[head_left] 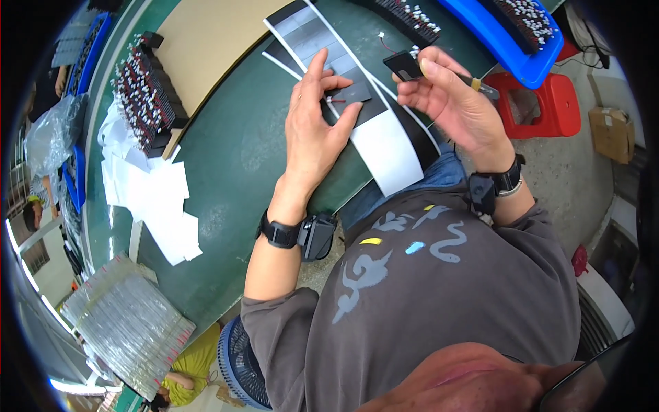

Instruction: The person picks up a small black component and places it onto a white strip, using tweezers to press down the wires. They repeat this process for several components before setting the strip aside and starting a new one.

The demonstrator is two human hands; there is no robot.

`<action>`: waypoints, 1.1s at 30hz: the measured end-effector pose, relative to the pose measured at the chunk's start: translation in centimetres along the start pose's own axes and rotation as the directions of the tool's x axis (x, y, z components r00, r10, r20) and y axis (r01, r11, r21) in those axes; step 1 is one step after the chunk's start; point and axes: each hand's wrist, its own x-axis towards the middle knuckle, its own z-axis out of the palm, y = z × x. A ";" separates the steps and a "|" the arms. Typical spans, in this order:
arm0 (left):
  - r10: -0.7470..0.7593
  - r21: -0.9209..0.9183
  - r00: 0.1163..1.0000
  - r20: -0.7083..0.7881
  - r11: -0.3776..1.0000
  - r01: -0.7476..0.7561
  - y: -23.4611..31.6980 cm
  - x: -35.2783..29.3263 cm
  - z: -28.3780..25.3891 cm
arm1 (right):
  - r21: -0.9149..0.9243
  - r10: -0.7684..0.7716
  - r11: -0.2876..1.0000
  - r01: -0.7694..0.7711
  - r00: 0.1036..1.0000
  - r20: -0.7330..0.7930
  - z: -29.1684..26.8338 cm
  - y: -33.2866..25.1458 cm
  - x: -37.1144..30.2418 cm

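My left hand lies with fingers apart on a long sheet strip of grey and black sections. Its thumb and fingertips touch the edges of a flat dark grey battery with thin red wires. Pinched in my right hand, above the table just right of the strip, is a small black battery with a wire to a white connector. A slim dark tool with a yellow part is tucked in the same hand; its kind is hard to make out.
Rows of black batteries with white connectors stand at the left of the green table; others fill a blue tray at top right. White paper sheets lie at left. Beyond the table's right edge stand a red stool and a carton.
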 end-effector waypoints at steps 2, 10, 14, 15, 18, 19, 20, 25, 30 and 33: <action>0.009 -0.013 1.000 -0.004 1.000 -0.009 0.2 -0.1 -0.1 | 0.245 0.093 0.966 -0.088 0.996 -0.011 -0.1 -0.5 -0.6; -0.039 -0.094 0.998 -0.039 0.995 0.035 0.3 -0.3 -0.1 | -0.600 -0.538 0.684 0.415 0.842 -0.030 -1.4 -1.6 -2.2; -0.045 -0.095 0.996 -0.074 0.995 0.038 0.5 -0.3 -0.2 | -0.944 -0.561 -0.139 0.301 0.761 0.325 -4.3 -2.5 -1.7; -0.032 -0.071 0.997 -0.070 0.997 0.027 0.5 -0.4 -0.1 | -0.940 -0.556 -0.179 0.291 0.758 0.341 -4.4 -2.5 -1.5; -0.008 -0.016 0.998 -0.064 1.000 0.007 0.3 -0.2 0.3 | -0.926 -0.545 -0.255 0.278 0.750 0.375 -4.6 -2.4 -1.1; 0.020 0.003 0.997 -0.074 1.000 -0.019 0.2 -0.2 0.4 | -0.914 -0.586 -0.226 0.338 0.702 0.405 -4.5 -2.4 -1.2; 0.048 0.022 0.996 -0.082 0.999 -0.046 0.2 -0.2 0.5 | -0.896 -0.626 -0.200 0.396 0.652 0.428 -4.4 -2.4 -1.3; 0.043 0.057 0.996 -0.084 0.998 -0.038 0.4 -0.4 0.3 | -0.497 -0.278 0.818 0.288 0.956 0.096 -0.9 0.2 -3.4; 0.048 0.122 0.996 -0.069 0.992 -0.040 0.1 0.1 0.7 | -0.535 -0.029 0.844 -0.049 0.990 -0.138 0.4 0.6 -1.7; 0.036 0.034 0.999 -0.033 0.999 -0.035 0.5 -0.1 0.6 | -0.684 -0.193 0.726 0.074 0.976 -0.099 -0.2 1.3 -1.0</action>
